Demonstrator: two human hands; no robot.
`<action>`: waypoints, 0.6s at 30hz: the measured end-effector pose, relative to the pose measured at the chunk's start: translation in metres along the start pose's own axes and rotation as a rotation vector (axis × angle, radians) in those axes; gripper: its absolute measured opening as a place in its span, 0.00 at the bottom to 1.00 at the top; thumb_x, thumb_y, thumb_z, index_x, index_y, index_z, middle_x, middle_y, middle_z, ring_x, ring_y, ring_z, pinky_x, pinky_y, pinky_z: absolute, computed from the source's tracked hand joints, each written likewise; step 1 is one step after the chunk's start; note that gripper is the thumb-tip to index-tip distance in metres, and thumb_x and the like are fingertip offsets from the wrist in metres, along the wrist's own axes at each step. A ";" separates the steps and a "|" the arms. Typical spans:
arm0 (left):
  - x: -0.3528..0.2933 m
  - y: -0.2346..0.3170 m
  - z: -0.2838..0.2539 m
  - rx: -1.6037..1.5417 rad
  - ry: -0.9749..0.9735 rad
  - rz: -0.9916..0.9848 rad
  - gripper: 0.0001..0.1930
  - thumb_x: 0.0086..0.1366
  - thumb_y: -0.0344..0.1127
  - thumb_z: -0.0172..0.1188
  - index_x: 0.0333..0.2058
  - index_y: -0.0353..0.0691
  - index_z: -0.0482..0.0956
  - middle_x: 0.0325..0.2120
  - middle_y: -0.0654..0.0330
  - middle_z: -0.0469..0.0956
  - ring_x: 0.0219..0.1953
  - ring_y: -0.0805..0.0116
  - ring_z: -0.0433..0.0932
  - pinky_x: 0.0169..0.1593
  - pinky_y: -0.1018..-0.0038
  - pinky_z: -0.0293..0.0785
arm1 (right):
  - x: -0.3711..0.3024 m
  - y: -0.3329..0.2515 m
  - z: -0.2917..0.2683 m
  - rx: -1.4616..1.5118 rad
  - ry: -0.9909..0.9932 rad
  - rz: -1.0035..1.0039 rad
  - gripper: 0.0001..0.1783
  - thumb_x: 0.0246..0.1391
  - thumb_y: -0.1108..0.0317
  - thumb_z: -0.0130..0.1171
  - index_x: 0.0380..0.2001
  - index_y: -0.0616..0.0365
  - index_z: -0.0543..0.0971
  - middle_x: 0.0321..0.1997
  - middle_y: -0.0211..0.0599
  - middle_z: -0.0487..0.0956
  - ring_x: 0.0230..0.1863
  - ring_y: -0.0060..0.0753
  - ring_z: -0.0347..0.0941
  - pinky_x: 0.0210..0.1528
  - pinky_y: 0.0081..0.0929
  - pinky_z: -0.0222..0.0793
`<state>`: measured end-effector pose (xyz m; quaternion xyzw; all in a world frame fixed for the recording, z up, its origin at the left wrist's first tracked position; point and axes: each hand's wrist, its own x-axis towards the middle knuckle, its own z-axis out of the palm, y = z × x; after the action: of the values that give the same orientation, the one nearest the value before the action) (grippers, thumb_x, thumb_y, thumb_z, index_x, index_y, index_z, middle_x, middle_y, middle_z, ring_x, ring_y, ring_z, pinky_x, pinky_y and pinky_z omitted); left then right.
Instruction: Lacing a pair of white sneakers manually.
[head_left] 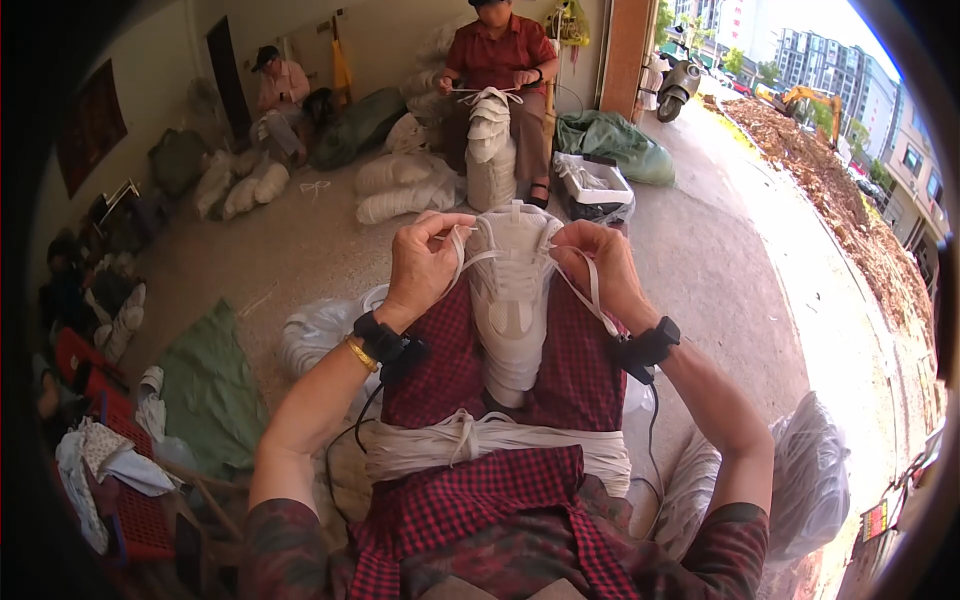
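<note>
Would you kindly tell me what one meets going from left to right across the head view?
Red basket, green sheet, left hand, pale shoe upper, right hand, plastic-wrapped bundle.

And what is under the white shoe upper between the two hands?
Beneath the white shoe upper, stacked edges of more pale uppers show; the rest of them is covered.

Between the left hand (425, 262) and the right hand (603, 268), the way is blocked by the white shoe (515, 285). Over the floor (715, 275) at right, a hand could be passed; lower, passage is obstructed by a plastic-wrapped bundle (812, 480).
</note>
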<state>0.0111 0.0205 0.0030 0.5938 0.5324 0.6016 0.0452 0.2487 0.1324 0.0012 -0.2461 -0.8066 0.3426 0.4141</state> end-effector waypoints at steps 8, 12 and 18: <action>-0.018 -0.010 0.012 -0.057 -0.082 -0.232 0.07 0.64 0.31 0.63 0.39 0.36 0.85 0.30 0.62 0.83 0.31 0.77 0.81 0.35 0.78 0.75 | -0.002 0.003 -0.004 0.145 -0.009 0.144 0.11 0.49 0.70 0.63 0.32 0.67 0.75 0.26 0.37 0.80 0.30 0.23 0.75 0.34 0.25 0.72; -0.024 -0.014 0.013 -0.095 -0.071 -0.172 0.07 0.65 0.30 0.63 0.39 0.35 0.85 0.28 0.66 0.81 0.30 0.81 0.77 0.34 0.81 0.73 | -0.001 0.001 -0.003 0.195 -0.019 0.182 0.13 0.48 0.69 0.64 0.34 0.67 0.74 0.26 0.35 0.79 0.29 0.21 0.74 0.33 0.25 0.72; -0.030 -0.009 0.012 -0.109 -0.072 -0.249 0.08 0.66 0.30 0.63 0.42 0.33 0.83 0.28 0.69 0.80 0.28 0.85 0.74 0.31 0.84 0.71 | 0.007 -0.015 0.009 -0.285 0.036 -0.081 0.13 0.45 0.72 0.63 0.35 0.64 0.75 0.25 0.47 0.79 0.27 0.41 0.78 0.33 0.37 0.72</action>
<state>0.0241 0.0112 -0.0263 0.5409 0.5664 0.5978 0.1707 0.2356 0.1241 0.0122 -0.2758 -0.8488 0.2032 0.4027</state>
